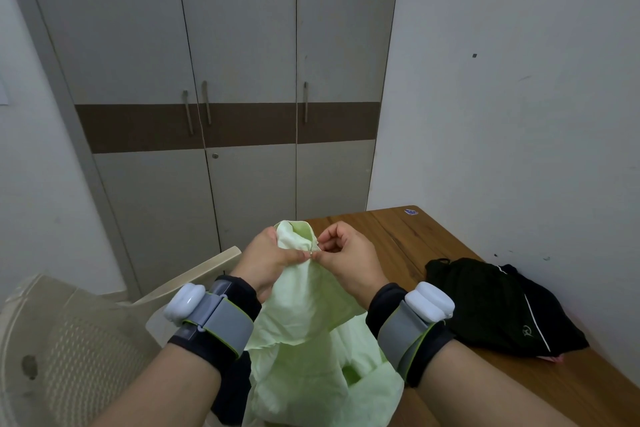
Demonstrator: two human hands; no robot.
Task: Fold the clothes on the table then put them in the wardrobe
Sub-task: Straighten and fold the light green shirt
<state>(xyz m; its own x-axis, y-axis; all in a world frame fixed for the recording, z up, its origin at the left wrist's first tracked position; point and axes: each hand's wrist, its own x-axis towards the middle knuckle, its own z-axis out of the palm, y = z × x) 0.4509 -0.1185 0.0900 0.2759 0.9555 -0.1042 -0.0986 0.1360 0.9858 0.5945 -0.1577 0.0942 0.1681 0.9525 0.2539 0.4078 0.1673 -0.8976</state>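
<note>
A light green shirt (304, 329) hangs in front of me, held up over the near left edge of the wooden table (408, 239). My left hand (266, 260) grips its collar from the left. My right hand (346, 256) pinches the fabric at a small button just right of the collar, fingertips almost touching the left hand's. A heap of black clothes (498, 305) with a white stripe lies on the table by the right wall. The grey wardrobe (242, 80) with a brown band stands behind the table, all its doors closed.
A beige plastic chair (69, 340) stands at my lower left, its armrest reaching toward the table. A white wall borders the table on the right. A small sticker (411, 211) sits at the table's far corner. A dark garment shows below the green shirt.
</note>
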